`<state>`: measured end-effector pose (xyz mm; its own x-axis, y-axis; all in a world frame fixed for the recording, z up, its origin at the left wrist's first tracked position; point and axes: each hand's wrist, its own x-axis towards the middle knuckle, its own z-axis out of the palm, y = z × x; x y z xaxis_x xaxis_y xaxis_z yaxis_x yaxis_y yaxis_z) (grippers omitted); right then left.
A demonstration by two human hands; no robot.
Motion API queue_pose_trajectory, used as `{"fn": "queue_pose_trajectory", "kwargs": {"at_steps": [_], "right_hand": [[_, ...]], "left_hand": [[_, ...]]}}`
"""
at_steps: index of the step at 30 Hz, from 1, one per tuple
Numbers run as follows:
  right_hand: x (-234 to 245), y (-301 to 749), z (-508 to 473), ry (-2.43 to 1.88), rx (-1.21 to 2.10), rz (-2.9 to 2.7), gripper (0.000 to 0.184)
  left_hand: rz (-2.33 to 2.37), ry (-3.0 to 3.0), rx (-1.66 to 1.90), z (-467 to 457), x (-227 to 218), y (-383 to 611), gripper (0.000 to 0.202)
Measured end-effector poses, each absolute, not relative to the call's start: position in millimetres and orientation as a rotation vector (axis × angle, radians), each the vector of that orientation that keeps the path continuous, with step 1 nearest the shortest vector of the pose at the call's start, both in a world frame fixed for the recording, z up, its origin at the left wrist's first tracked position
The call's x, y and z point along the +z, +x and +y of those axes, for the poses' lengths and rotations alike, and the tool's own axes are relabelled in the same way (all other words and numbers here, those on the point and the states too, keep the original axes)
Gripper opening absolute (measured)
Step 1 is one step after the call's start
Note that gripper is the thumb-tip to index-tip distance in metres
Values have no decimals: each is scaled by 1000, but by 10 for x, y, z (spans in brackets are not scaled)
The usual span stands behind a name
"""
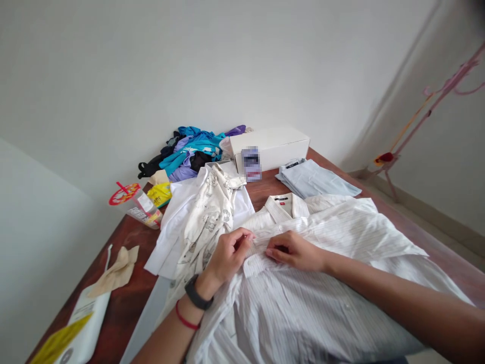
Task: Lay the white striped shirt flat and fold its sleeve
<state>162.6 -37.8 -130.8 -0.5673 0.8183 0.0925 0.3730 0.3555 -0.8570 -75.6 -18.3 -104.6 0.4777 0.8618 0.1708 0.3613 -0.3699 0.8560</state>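
Observation:
A white striped shirt [341, 237] lies spread front-up on the brown table [129, 293], its collar pointing to the far side. My left hand [229, 253], with a black watch and a red band on the wrist, pinches the shirt's button strip just below the collar. My right hand [295, 251] pinches the same strip a little to the right, fingers curled onto the cloth. Both hands are closed on the shirt's front.
A cream patterned garment [204, 217] lies left of the shirt. Behind it sits a heap of blue and purple clothes [189, 151], a white box [271, 146] and a folded light-blue shirt [316, 179]. A plastic cup [142, 207], a beige cloth [115, 270] and a white-yellow pouch [76, 328] occupy the left side.

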Motion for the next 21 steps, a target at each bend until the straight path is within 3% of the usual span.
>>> {"fn": "queue_pose_trajectory", "kwargs": {"at_steps": [21], "right_hand": [[-1281,1638,-408,-997,977,-2198,23]], "left_hand": [[1088,1824,997,-170,-1039,-945,36]]}}
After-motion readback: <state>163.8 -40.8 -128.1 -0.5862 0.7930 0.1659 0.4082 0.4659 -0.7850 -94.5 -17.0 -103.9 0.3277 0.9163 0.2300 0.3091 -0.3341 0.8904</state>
